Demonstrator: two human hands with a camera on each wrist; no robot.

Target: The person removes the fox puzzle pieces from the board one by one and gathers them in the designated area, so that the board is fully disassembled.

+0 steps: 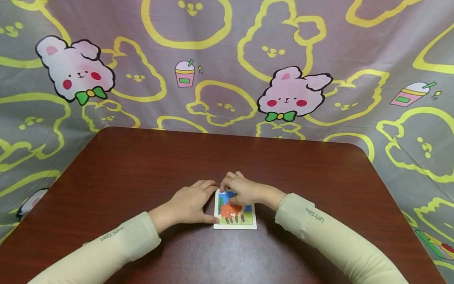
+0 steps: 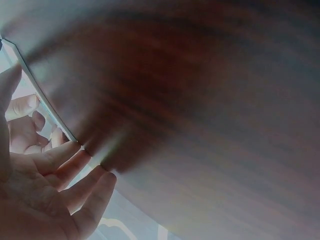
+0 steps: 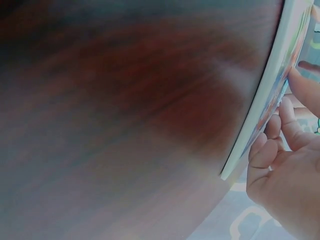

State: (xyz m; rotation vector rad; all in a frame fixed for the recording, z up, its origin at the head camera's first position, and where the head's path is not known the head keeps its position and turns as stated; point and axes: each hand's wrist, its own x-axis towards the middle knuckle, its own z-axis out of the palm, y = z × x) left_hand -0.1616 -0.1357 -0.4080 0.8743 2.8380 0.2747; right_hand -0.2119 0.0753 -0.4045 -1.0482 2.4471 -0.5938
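Observation:
A small square picture board (image 1: pixel 235 227) with a white border lies flat on the table, showing an orange animal on grass under blue sky. My left hand (image 1: pixel 189 203) lies along its left side, fingers extended at the far left corner and thumb at the near left corner. In the left wrist view, those fingertips (image 2: pixel 107 176) reach the board's edge. My right hand (image 1: pixel 244 189) is over the upper part of the picture, index finger and thumb touching its surface. Its other fingers are curled in the right wrist view. Whether it pinches a loose piece is hidden.
The dark red-brown table (image 1: pixel 149 165) has rounded far corners. Behind and beside it hangs a grey-pink cloth (image 1: pixel 220 59) printed with cartoon animals and cups. Cream sleeves (image 1: pixel 120 236) cover both forearms.

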